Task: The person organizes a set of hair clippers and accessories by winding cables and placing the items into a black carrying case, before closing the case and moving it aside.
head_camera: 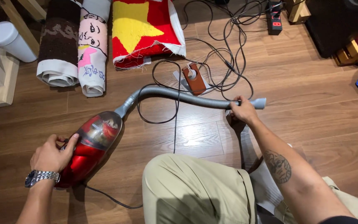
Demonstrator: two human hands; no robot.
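A small red handheld vacuum cleaner (pixel 90 143) lies on the wooden floor at the left. My left hand (pixel 54 154), with a metal watch on the wrist, grips its rear handle. A grey ribbed hose (pixel 175 94) curves from the vacuum's clear front to the right. My right hand (pixel 242 110) is closed around the hose near its grey nozzle end (pixel 260 102). My bent knee in beige trousers (pixel 187 186) fills the lower middle.
Two rolled rugs (pixel 75 45) and a red rug with a yellow star (pixel 143 29) lie at the top. Black cables (pixel 224 49) tangle near a brown tool (pixel 193 79) and a power strip (pixel 274 17). A white cylinder (pixel 11 40) stands by wooden legs at top left.
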